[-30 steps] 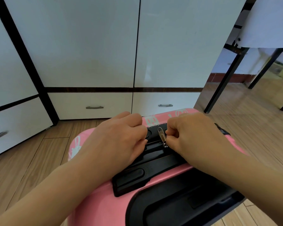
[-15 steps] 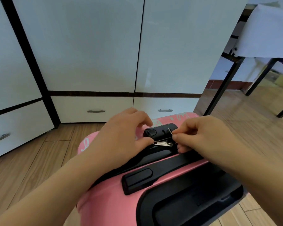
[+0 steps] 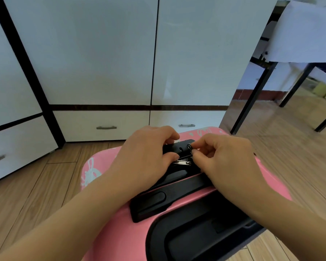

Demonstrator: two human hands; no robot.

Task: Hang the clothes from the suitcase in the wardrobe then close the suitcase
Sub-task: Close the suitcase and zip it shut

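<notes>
Nearest the camera, the black telescopic handle housing [image 3: 196, 228] is seen set into the top of the pink suitcase [image 3: 120, 238], which stands closed and upright on the wooden floor [image 3: 26, 200]. Just beyond it, a black carry handle [image 3: 151, 202] is laid across the pink shell. Further up, the combination lock [image 3: 179, 147] is flanked by both hands. The left hand [image 3: 145, 159] is curled over the lock's left side, thumb pressed against a silver zipper pull [image 3: 182, 162] lying flat just below the lock. The right hand [image 3: 222, 157] is curled too, and a second zipper pull [image 3: 189, 147] is pinched between thumb and forefinger right at the lock's slot. A white rabbit print [image 3: 90, 172] is shown on the suitcase's left side. Behind, the wardrobe [image 3: 102, 53] is shut, white doors above, two drawers [image 3: 102, 125] with metal handles below. Far right, black bench legs [image 3: 252, 98] are planted on the floor under a white cloth [image 3: 305, 32].
</notes>
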